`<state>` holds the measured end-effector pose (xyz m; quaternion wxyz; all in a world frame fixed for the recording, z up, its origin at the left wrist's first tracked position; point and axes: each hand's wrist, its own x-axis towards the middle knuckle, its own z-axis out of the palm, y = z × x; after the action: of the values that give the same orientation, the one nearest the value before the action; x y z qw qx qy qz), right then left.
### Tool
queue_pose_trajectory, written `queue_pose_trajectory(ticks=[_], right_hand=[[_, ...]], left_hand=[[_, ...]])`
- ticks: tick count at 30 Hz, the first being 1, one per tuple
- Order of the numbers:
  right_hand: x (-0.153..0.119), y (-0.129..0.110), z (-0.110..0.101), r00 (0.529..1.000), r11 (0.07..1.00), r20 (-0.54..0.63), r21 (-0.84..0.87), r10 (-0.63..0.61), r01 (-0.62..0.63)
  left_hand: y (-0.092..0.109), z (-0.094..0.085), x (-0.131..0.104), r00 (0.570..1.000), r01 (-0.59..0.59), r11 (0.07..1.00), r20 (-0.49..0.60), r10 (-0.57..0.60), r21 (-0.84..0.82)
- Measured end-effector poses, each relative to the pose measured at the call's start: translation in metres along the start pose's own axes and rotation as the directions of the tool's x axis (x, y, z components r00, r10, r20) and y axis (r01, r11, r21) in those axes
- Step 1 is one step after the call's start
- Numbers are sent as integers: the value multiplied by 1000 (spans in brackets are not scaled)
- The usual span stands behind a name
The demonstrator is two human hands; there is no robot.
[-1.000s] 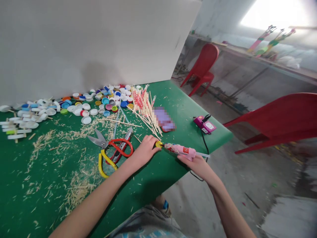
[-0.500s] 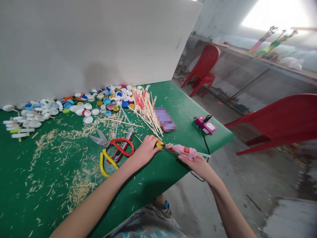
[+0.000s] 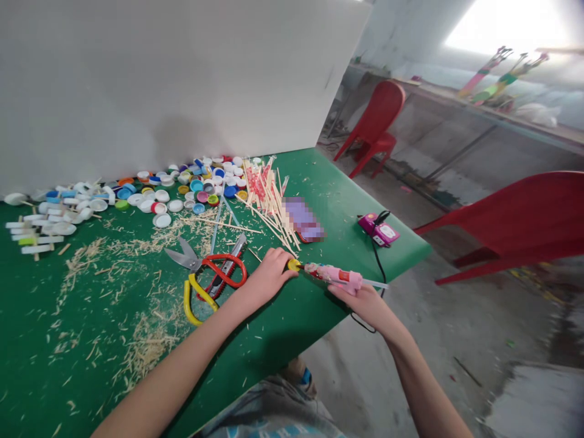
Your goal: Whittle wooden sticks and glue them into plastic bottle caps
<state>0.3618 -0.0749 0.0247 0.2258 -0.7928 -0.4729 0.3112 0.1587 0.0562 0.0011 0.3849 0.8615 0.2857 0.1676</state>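
Observation:
My right hand (image 3: pixel 362 302) is closed round a pink glue gun (image 3: pixel 335 276), a glue stick (image 3: pixel 375 284) jutting from its back end. The gun's nozzle points left and meets a small yellow bottle cap (image 3: pixel 294 265). That cap is pinched in the fingers of my left hand (image 3: pixel 270 272), low over the table. Left of this hand lie scissors (image 3: pixel 196 261) with one red and one yellow handle, and a utility knife (image 3: pixel 228 266) partly under the red loop.
Wooden sticks (image 3: pixel 274 204) and a blurred-out phone (image 3: pixel 305 220) lie beyond my hands. Bottle caps (image 3: pixel 182 188) and cap-and-stick pieces (image 3: pixel 59 216) line the white board (image 3: pixel 173 73). Wood shavings (image 3: pixel 150 347) litter the green table (image 3: pixel 314 328). A purple power strip (image 3: pixel 378 230) sits near the right edge.
Almost nothing differs. The yellow cap at the nozzle looks very slightly turned; both hands and the glue gun keep their places.

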Motion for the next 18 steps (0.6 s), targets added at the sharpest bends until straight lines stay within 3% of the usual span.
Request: queue_pose_trajectory(ticks=[18], right_hand=[[2,6,-1,998,997,-55,71,-31,35]], left_hand=[[0,0,0,1000,4,1000,-2,-4,-19]])
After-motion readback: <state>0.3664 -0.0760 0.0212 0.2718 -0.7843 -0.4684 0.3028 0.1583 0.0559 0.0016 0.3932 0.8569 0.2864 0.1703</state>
